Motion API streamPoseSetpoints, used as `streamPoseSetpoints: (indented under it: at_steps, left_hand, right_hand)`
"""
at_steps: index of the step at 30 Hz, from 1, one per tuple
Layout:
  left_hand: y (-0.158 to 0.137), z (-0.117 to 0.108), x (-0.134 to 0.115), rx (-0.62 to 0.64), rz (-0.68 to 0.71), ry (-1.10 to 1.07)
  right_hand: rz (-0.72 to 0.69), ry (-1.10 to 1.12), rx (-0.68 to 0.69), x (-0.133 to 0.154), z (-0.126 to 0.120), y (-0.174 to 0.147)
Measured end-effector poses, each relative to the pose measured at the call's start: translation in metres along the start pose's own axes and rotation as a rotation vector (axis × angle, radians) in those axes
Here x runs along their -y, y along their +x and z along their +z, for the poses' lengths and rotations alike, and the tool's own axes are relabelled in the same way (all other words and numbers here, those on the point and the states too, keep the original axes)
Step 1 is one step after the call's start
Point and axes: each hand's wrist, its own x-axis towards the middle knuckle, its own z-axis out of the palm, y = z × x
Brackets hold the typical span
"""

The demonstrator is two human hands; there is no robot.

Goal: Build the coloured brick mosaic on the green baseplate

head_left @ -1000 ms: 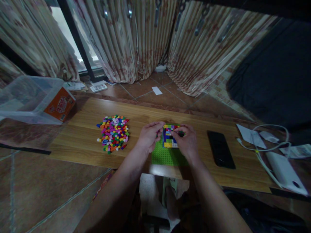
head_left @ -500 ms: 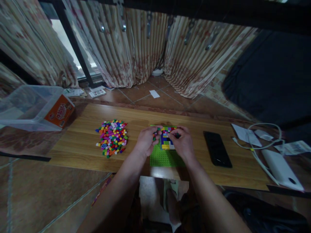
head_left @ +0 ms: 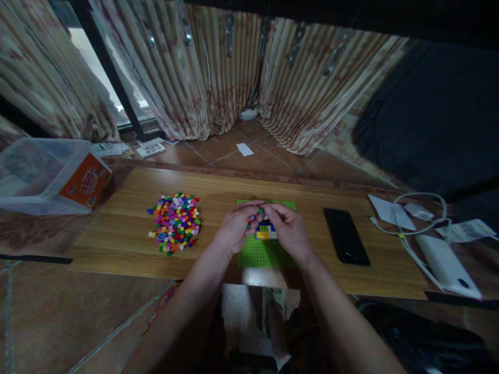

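A green studded baseplate [head_left: 267, 255] lies on the wooden board, carrying a low build of coloured toy bricks [head_left: 265, 235] partly hidden by my hands. Above the build's left side, my left hand [head_left: 238, 224] is closed around a few small toy bricks [head_left: 251, 220], green and pink among them. The fingertips of my right hand [head_left: 286, 223] meet those of the left over the build, pinched together. Whatever the right fingers pinch is too small and covered to make out. To the left lies a heap of loose toy bricks [head_left: 177, 223] in many colours.
On the right of the wooden board [head_left: 218, 189] lies a black phone [head_left: 346, 236]. Beyond it are a white cable [head_left: 445, 208], papers [head_left: 391, 212] and a white power bank [head_left: 448, 265]. A clear plastic bin [head_left: 42, 171] with an orange label stands at the far left.
My right hand has moved from the build up and left to my left hand, and their fingertips now meet. The view has shifted slightly.
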Motion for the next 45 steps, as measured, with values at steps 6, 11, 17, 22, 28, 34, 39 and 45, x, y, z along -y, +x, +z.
streamPoseSetpoints:
  at_steps: [6, 11, 17, 22, 28, 34, 39, 45]
  left_hand:
    - [-0.001, -0.001, 0.001, 0.058, 0.007, -0.025]
    - [0.0, -0.002, 0.005, 0.045, 0.061, -0.017]
    - [0.0, -0.002, 0.003, -0.016, 0.044, 0.019]
    - [0.002, -0.003, -0.004, -0.168, 0.018, 0.024]
    - [0.001, -0.004, -0.007, -0.228, -0.008, -0.012]
    - [0.001, -0.004, -0.008, -0.191, 0.005, -0.001]
    - [-0.001, -0.004, -0.008, -0.19, 0.011, 0.003]
    - [-0.001, -0.003, -0.01, -0.193, -0.002, -0.023]
  right_hand:
    - [0.053, 0.17, 0.048, 0.006, 0.002, -0.001]
    - [0.175, 0.312, 0.009, 0.011, 0.003, -0.003]
    - [0.158, 0.236, -0.084, 0.002, -0.007, 0.001]
    - [0.022, -0.114, -0.115, -0.012, -0.018, 0.0]
    - [-0.151, -0.467, -0.064, -0.017, -0.012, -0.005]
    - [-0.109, -0.583, -0.105, -0.024, -0.008, -0.003]
    - [-0.049, -0.549, -0.157, -0.024, -0.007, -0.003]
    - [-0.03, -0.52, -0.163, -0.024, -0.012, -0.002]
